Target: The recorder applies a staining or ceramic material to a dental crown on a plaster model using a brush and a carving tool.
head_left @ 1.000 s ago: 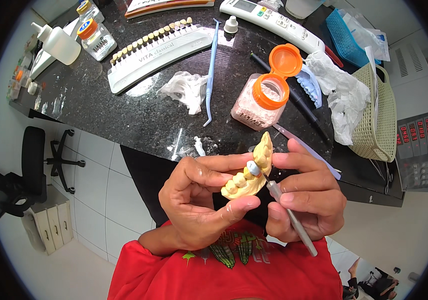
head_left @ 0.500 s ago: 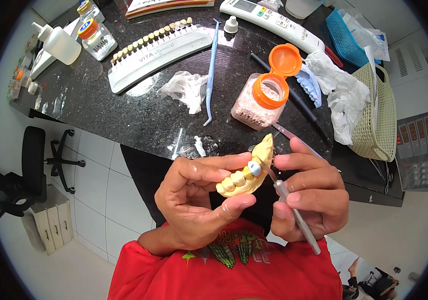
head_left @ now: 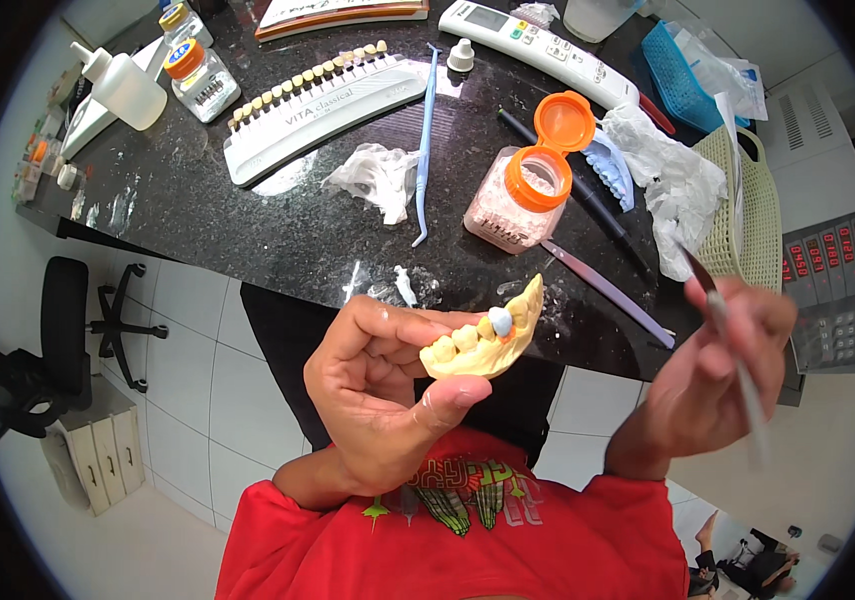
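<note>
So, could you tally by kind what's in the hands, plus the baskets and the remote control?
Tooth model in the left hand: 1
Metal-handled tool in the right hand: 1
Baskets, blue basket and cream basket: 2
White remote control: 1
Total: 5

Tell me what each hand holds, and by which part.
Left hand: the yellow dental model, pinched at its left end. Right hand: the slim bladed tool, by its handle; blur hides the exact grip.
</note>
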{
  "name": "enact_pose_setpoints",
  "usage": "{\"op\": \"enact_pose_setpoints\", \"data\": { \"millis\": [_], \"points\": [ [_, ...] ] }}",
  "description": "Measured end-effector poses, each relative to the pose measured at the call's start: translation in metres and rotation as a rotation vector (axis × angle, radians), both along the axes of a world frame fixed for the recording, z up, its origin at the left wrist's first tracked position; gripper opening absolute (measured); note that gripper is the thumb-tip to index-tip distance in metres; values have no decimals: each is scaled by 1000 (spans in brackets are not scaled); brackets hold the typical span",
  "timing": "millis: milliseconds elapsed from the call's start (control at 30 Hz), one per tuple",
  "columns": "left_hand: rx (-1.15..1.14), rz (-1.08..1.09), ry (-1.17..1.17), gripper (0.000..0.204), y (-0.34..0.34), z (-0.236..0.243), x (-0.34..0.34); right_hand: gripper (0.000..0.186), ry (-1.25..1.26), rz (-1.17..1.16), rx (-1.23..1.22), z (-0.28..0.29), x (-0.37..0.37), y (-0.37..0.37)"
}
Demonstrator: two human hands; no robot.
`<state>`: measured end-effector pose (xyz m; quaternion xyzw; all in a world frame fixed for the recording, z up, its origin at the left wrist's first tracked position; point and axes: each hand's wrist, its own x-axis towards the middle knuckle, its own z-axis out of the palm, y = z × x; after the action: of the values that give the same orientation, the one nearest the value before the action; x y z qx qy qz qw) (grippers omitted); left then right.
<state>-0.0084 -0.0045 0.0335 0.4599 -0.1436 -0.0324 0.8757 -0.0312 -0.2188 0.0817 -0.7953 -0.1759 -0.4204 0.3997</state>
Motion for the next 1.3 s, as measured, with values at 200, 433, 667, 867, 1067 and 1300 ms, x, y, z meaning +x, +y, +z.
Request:
{"op": "enact_pose_setpoints", "data": {
  "millis": [200,433,667,867,1067,1300],
  "points": [
    [-61,-12,88,33,9,0,-2,23,365,-159,124,39,12,1],
    [117,148,87,36,22,7,2,33,620,-304,-627,51,39,-10],
    [162,228,94,47,35,7,8,24,631,-243,-770,42,49,-6],
    [141,219,103,48,39,10,10,20,709,-251,-771,37,50,-5],
    [145,213,95,47,39,9,13,14,650,-225,-714,36,45,3],
    [3,116,81,33,42,11,15,21,678,-192,-783,38,52,8]
  ]
}}
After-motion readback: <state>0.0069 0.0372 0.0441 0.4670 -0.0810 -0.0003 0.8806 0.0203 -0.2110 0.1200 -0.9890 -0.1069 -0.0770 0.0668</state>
